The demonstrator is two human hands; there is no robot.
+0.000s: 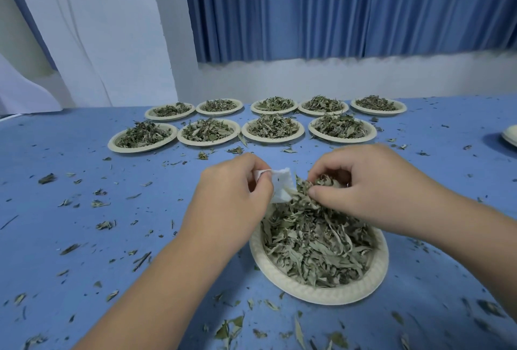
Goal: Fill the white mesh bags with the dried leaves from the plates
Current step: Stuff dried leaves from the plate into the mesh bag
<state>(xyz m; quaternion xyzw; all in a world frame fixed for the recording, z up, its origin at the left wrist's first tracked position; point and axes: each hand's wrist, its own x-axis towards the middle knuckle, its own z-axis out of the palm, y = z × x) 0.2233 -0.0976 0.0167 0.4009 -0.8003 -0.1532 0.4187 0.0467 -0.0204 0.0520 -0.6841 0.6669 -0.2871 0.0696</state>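
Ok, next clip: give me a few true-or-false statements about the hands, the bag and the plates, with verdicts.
1. The left hand holds the white mesh bag. True.
2. The right hand is empty. False: it pinches a clump of dried leaves.
3. The nearest plate is bare. False: it is heaped with leaves.
4. Leaf bits lie scattered on the blue table. True.
5. The far plates are stacked. False: they lie side by side in two rows.
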